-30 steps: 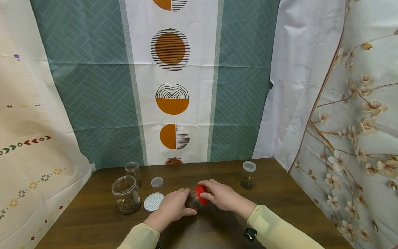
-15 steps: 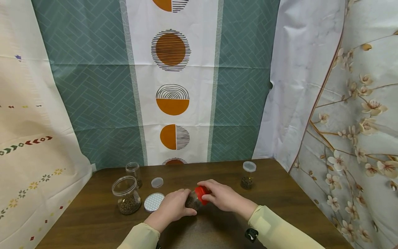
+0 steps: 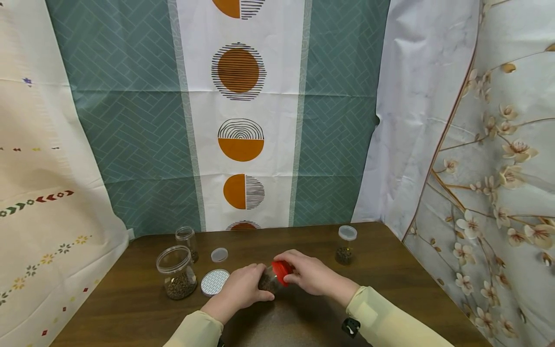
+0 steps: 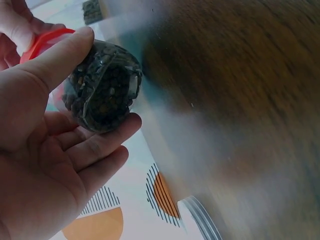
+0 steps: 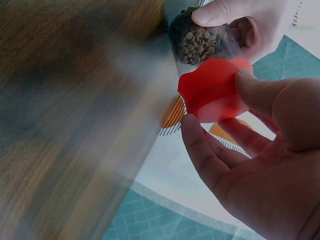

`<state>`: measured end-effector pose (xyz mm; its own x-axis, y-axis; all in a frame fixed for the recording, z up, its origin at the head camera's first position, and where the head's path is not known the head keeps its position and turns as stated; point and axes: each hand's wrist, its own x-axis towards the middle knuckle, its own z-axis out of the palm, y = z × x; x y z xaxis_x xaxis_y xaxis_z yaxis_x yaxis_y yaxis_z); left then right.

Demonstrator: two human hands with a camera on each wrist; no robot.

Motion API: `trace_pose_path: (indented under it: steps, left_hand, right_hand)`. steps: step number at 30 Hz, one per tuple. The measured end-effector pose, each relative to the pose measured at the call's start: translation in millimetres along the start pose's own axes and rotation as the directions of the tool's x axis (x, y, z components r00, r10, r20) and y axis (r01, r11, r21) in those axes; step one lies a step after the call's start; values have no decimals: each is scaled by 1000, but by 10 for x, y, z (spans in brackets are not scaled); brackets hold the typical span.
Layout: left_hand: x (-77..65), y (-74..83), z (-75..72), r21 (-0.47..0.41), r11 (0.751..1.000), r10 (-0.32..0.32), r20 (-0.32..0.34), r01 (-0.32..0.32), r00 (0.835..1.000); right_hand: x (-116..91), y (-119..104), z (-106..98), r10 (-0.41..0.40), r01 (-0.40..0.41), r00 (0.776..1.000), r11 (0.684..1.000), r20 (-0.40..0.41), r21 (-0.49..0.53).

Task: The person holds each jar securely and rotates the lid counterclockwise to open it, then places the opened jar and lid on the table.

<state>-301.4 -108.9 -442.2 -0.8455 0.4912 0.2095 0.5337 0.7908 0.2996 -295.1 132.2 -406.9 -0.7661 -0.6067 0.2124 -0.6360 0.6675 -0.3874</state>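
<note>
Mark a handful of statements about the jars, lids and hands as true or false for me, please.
1. The left hand holds the red-lidded jar. True.
2. The right hand grips a white lid. False: it grips the red lid.
3. The wide jar stands without a lid. True.
4. The red-lidded jar is empty. False: brown grains lie inside.
5. The small lid lies nearer the person than the large lid. False: it lies farther away.

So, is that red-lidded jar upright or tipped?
Tipped: the jar leans over, red lid toward the right hand, base toward the left hand.
</note>
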Motion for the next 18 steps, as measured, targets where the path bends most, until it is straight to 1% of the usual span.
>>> trace_pose_path:
  steps: [5, 7, 10, 14, 16, 18]
  left_hand:
    - [1, 7, -7, -4, 1000, -2, -2, 2, 1000]
    - [4, 3, -2, -4, 1000, -8, 2, 8, 1000]
    - [10, -3, 8, -1, 1000, -15, 7, 15, 1000]
    - [21, -2, 14, 0, 1000, -27, 13, 27, 1000]
    - [23, -1, 13, -2, 999, -32, 16, 32, 999]
    - [25, 1, 9, -5, 999, -32, 16, 32, 999]
  right_hand:
    - [16, 5, 7, -31, 31, 999, 999, -7, -24]
    - [21, -1, 8, -12, 12, 1000, 1000, -10, -11]
    - [36, -20, 9, 76, -76, 997, 997, -33, 5]
    - [84, -44, 17, 207, -208, 976, 978, -71, -17]
    - [111, -45, 27, 240, -243, 968, 969, -68, -40]
    - [129, -39, 40, 255, -258, 965, 965, -57, -53]
